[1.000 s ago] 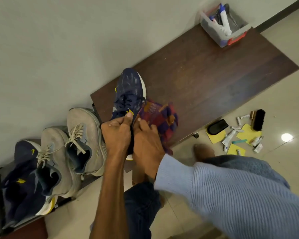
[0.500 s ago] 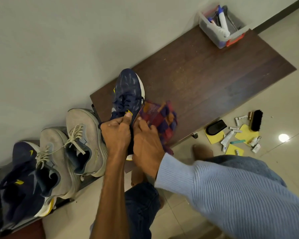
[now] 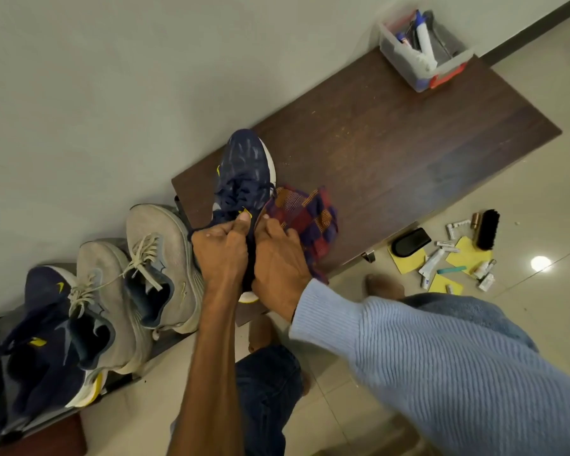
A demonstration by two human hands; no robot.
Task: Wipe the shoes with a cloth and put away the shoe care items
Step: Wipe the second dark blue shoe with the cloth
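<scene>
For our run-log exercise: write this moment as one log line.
stage: wiping | hands: both hands grip navy shoe on bench | cloth: beside shoe | care items: floor

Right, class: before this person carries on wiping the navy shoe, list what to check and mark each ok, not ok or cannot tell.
1. Navy shoe rests on the bench: ok.
2. Left hand holds the shoe at its collar: ok.
3. Right hand holds the cloth: cannot tell, though the cloth lies right beside it.
4. Box within view for putting things away: ok.
5. Brush and tubes put away: not ok, on the floor.
</scene>
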